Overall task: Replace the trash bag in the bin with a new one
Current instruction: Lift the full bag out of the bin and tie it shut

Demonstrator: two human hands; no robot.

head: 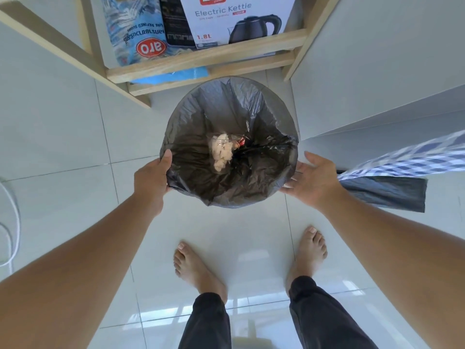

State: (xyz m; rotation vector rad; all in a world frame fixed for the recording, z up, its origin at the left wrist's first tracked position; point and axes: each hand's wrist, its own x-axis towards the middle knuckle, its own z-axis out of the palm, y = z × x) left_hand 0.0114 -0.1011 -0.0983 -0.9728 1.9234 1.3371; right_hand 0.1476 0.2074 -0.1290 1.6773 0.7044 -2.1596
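A round bin stands on the white floor, lined with a dark grey trash bag [226, 109] stretched over its rim. Inside lie a crumpled clear plastic cup with pale waste [221, 152] and some dark scraps. My left hand [153, 177] grips the bag's edge at the bin's left rim, thumb on top. At the right rim my right hand [312, 177] is spread flat, fingertips touching or nearly touching the bag's edge. A folded dark grey bag [385, 192] hangs at the right, under a blue checked cloth [412, 159].
A wooden shelf [201, 61] stands just behind the bin, holding an electric kettle box [239, 18] and a blue sugar packet [136, 28]. A white cabinet [377, 71] is on the right. My bare feet [196, 268] stand on the tiles below the bin.
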